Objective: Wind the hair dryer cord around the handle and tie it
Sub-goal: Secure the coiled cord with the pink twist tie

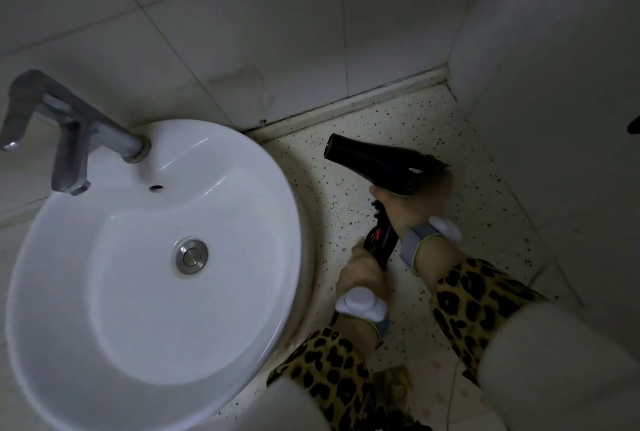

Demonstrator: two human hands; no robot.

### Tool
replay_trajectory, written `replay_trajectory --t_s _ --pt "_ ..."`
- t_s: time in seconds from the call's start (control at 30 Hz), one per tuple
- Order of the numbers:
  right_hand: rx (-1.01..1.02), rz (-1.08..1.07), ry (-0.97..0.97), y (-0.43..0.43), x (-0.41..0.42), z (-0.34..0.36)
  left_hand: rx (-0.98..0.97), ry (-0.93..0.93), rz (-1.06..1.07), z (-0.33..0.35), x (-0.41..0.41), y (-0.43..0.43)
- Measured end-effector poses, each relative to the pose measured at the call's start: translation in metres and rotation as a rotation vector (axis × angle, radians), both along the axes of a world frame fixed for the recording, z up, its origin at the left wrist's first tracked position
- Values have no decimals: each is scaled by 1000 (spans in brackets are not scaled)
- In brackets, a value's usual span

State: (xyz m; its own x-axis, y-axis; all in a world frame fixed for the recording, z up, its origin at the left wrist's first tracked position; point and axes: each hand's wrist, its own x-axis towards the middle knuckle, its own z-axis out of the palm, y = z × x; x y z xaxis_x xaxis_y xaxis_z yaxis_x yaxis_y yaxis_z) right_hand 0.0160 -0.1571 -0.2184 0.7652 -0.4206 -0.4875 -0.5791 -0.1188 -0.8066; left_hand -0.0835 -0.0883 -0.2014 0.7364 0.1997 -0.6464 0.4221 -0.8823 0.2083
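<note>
A black hair dryer (377, 159) is held above the speckled counter (485, 195), with its nozzle pointing up and left toward the wall. My right hand (407, 211) is closed on the dryer where the body meets the handle. The handle (382, 240) runs down and left from it, with black cord looped on it and a small red mark showing. My left hand (362, 273) is closed around the handle's lower end. The way the cord runs under my fingers is hidden. Both wrists carry grey straps with white round devices.
A white round sink (242, 167) with a metal drain fills the left side, close beside my left hand. A grey faucet (69, 129) stands at its far left. Tiled walls close the counter in at the back and right. Leopard-print sleeves cover my forearms.
</note>
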Motion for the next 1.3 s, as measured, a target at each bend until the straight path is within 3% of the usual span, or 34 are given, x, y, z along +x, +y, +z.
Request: replay_trajectory --t_s 0.17,0.33,0.67,0.87,1.07,1.3 --pt "15 63 -7 -13 -13 -2 25 -53 -50 1 -14 -4" --pt "-55 -15 -102 -22 -44 -2 -25 -127 19 -1 -16 5" --pt "-288 597 -214 -51 -107 -6 -245 -241 -46 -12 -21 26" --pt "-264 593 -234 -53 -123 -15 -303 -287 -4 -14 -31 24" --pt "-431 728 -258 -51 -127 -15 -330 -196 47 -15 -32 32" --pt "-418 809 -135 -47 -130 -13 -357 -340 47 -12 -40 28"
